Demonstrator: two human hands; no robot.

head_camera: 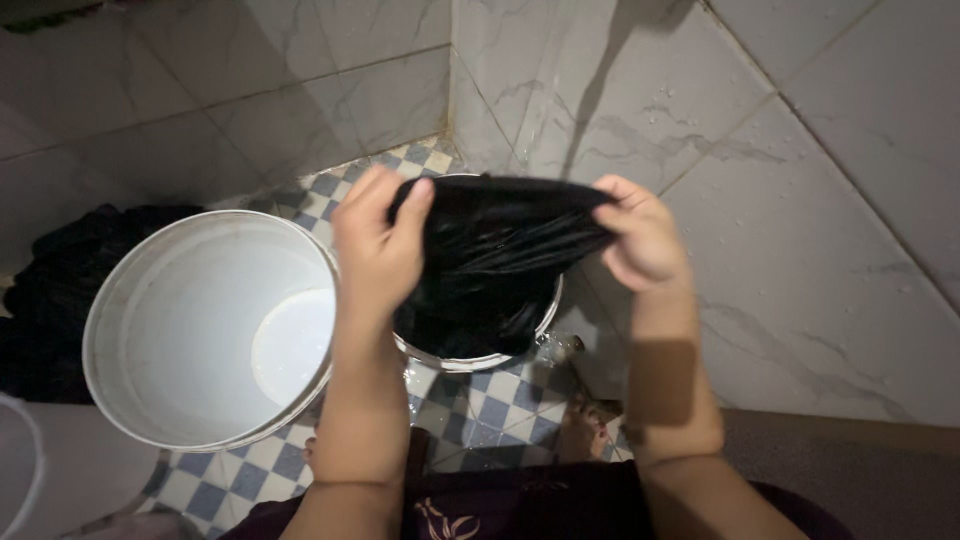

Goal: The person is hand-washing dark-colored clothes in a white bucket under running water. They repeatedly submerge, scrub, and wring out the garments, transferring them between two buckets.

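At the far left a heap of dark clothes (60, 290) lies on the floor against the wall, partly behind a large white bucket (130, 290). This bucket stands on the blue-and-white checked floor (490, 410) and holds only a shallow pool of pale water at its bottom. Its rim nearly touches a second, smaller bucket (470, 358) just to its right, tucked into the corner of the tiled room.

The left hand (378, 240) is raised above the gap between the two buckets, fingers curled tight and thumb pressed in, pinching the left edge of a wet black cloth (490, 250). The cloth is stretched between both hands and sags downward, its lower part hanging into the smaller bucket, where more dark wet fabric sits. The cloth and the left forearm hide most of that bucket, so only the near arc of its rim shows.

The right hand (640, 240) grips the other end of the cloth in a closed fist, knuckles outward, held at about the same height as the left.

Below the hands, a bare foot (582, 430) rests on the checked floor near the bucket. To the right and behind, pale marbled wall tiles (800, 200) are speckled with water drops, and a dark shadow streak runs up the wall above the cloth.
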